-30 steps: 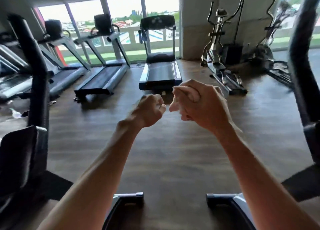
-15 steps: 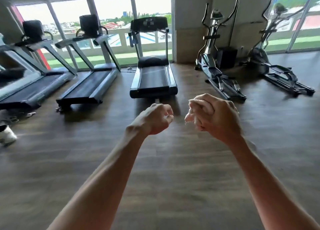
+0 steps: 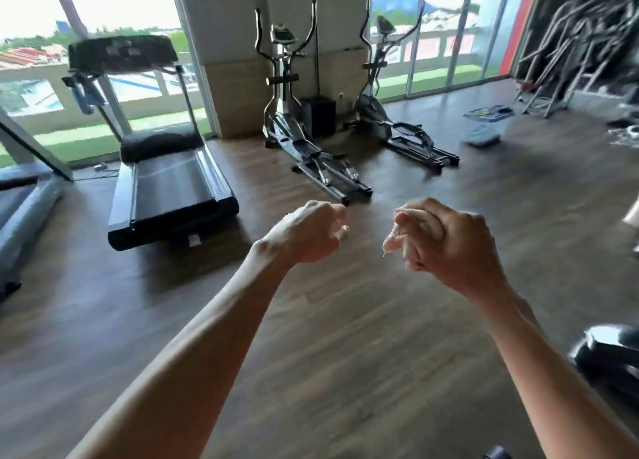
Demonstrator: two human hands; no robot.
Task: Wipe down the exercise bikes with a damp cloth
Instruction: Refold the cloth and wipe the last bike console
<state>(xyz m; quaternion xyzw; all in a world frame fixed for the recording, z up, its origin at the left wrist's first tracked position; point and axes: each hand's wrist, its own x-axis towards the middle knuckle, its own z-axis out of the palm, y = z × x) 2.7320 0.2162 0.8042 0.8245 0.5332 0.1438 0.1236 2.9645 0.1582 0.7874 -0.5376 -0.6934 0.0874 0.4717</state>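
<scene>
Pale cloth [image 3: 392, 242] bunched in clenched right hand [image 3: 449, 247]; left hand [image 3: 307, 232] fisted, holding nothing, both arms outstretched.

Single head-worn wide-angle view, looking forward and slightly down across the brown wood-plank floor [image 3: 345, 337]. Both bare forearms reach in from the bottom edge, close to the lens. Black treadmill [image 3: 166, 182] sits mid-distance left, two silver-and-black elliptical trainers [image 3: 304, 147] farther off by the glass windows [image 3: 449, 43]. Edges curve and blur. No second view to overlap.
</scene>
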